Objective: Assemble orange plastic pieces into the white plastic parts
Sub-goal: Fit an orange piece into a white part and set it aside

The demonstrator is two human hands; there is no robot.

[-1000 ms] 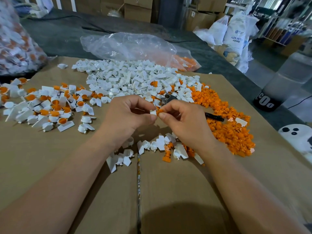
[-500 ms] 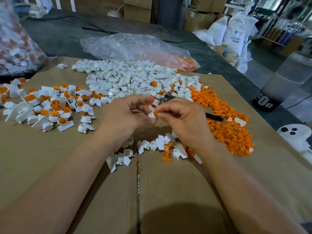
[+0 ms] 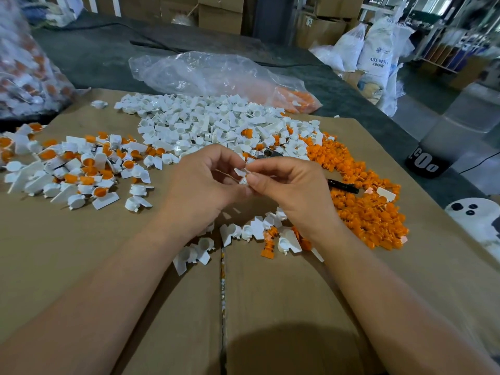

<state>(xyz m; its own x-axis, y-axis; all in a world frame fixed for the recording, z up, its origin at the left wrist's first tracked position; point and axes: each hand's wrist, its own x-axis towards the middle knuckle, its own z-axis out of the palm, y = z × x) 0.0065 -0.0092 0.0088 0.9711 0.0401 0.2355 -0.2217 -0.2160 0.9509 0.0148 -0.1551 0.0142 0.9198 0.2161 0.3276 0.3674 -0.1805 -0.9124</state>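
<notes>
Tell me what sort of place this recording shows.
Probably a small plastics factory or warehouse workshop: white sacks printed "ABS resin", stacked cardboard boxes, and loose heaps of white plastic parts and orange plastic pieces on a cardboard-covered table.

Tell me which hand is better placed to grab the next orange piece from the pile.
Probably the right hand: the orange pile lies just beyond it on that side. The left hand is nearer the finished pieces. Both now pinch one white part.
</notes>
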